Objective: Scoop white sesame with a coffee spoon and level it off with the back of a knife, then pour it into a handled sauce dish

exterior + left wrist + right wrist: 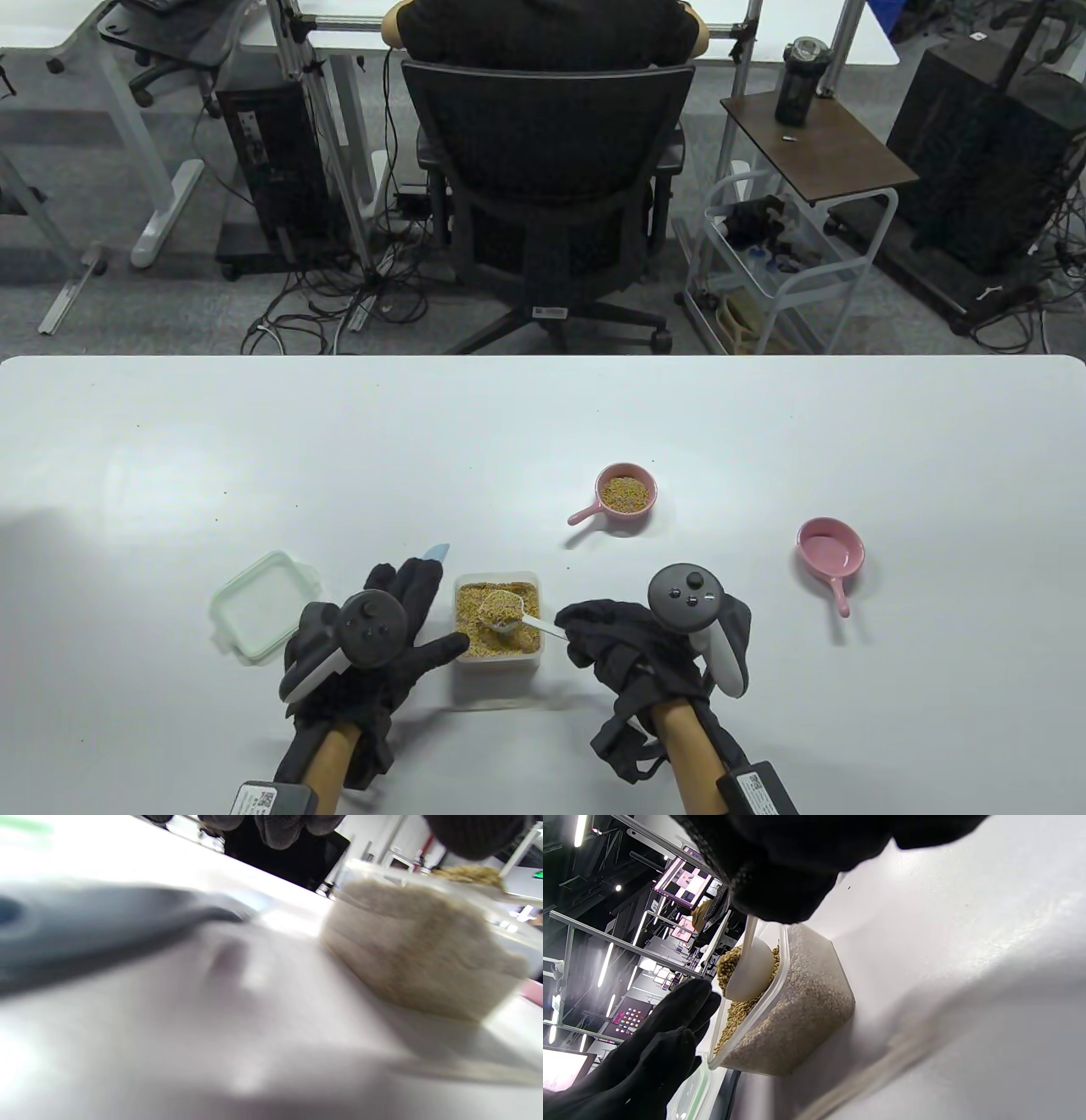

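A clear tub of white sesame (498, 649) stands near the table's front edge. My right hand (570, 626) pinches the white coffee spoon (502, 609), whose bowl is heaped with sesame and held just above the tub (801, 1005). From below, the spoon (751, 971) shows its white bowl. My left hand (420, 607) lies flat to the tub's left with straight fingers, thumb against the tub wall. It covers the knife (437, 553), of which only the pale blue tip shows. The dark knife handle (85, 921) is a blur. An empty pink handled dish (831, 548) sits to the right.
A second pink handled dish (625, 492) filled with sesame stands behind the tub. The tub's green-rimmed lid (263, 603) lies left of my left hand. A few grains are scattered on the white table (254, 441). Beyond its far edge stands an office chair (551, 170).
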